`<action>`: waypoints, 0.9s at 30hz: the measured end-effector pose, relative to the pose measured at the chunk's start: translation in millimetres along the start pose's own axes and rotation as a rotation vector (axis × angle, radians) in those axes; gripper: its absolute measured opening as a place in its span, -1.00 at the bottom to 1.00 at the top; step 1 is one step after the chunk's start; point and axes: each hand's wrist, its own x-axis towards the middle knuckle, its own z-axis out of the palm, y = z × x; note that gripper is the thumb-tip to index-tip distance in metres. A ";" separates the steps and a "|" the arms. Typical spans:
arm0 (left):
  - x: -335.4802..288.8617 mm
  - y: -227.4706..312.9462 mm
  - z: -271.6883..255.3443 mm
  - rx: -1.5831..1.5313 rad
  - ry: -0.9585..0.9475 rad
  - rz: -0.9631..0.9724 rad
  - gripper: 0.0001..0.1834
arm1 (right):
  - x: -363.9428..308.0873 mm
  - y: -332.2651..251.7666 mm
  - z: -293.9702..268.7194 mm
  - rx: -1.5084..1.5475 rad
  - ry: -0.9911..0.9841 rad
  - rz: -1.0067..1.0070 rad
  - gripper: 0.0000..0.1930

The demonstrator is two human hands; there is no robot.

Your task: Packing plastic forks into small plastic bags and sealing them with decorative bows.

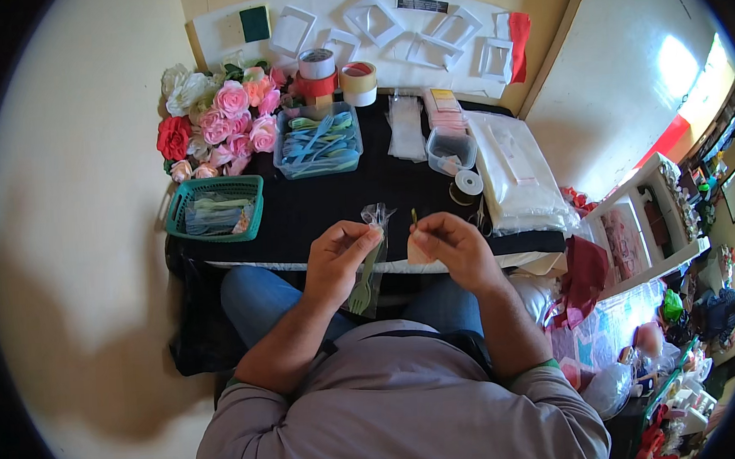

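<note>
Above my lap, at the table's front edge, my left hand (pixel 341 257) is closed, pinching the gathered top of a clear plastic bag (pixel 375 289). Inside the bag hangs a green plastic fork (pixel 361 295), tines down. To the right and apart from it, my right hand (pixel 461 245) grips a small peach-coloured tag (pixel 418 250). A short thin gold strip (pixel 414 216) sticks up from those same fingertips; whether it joins the tag I cannot tell. Left of my hands, a green basket (pixel 258 212) contains bagged utensils. Blue and green forks and spoons fill a clear tub (pixel 358 147) farther back.
A spool (pixel 466 183), scissors (pixel 481 218) and a small clear container (pixel 451 152) lie right of centre. Stacked plastic bags (pixel 518 172) cover the table's right side. Artificial roses (pixel 233 120) and tape rolls (pixel 358 82) stand at the back. A white shelf unit (pixel 646 223) is at right.
</note>
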 end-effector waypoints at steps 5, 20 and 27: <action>-6.5 2.4 9.9 -0.079 -0.056 0.022 -0.90 | -8.7 -23.4 9.3 -0.170 -0.139 -0.018 -0.84; -13.5 -0.4 15.9 -0.133 -0.126 0.067 -0.90 | -11.6 -3.3 40.6 0.409 0.076 0.067 -0.79; -15.8 1.6 15.3 -0.130 -0.119 0.087 -0.88 | -22.4 -5.8 50.0 0.318 0.124 0.047 -0.76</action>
